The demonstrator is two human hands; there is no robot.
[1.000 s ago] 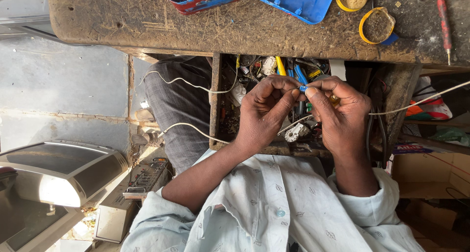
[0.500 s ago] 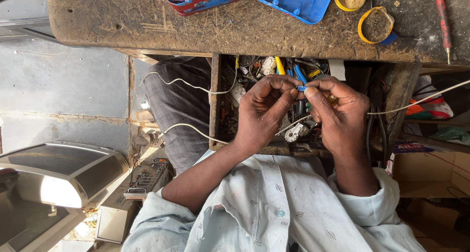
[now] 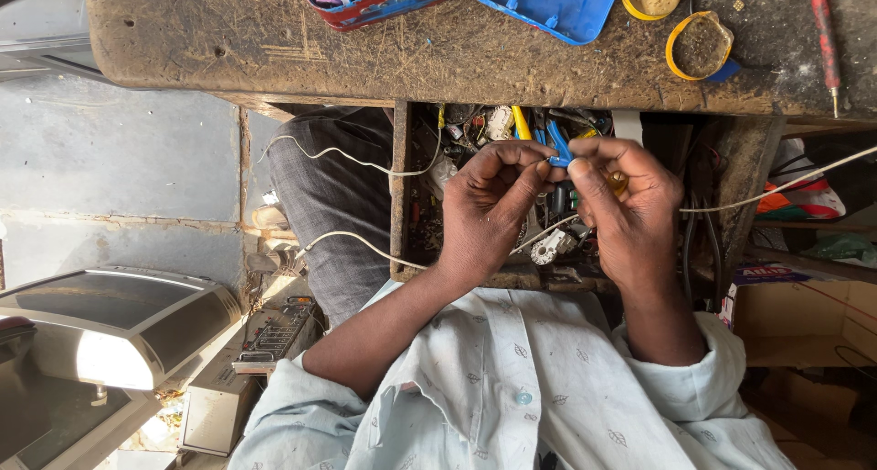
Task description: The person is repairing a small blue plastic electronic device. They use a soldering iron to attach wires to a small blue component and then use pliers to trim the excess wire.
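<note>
Head view caught your pale leaf-print shirt nearest the lens, both forearms reaching up from it. Your left hand and right hand met over an open drawer crammed with small parts. Each grip was pinched closed on a small blue piece, thumbs and fingertips meeting around it just above the clutter. A white wire trailed away from your right hand, another white wire looped across the drawer's edge beside your left. Beyond, the worn wooden table carried a blue plastic cover, a red tray and a yellow-rimmed lid.
</note>
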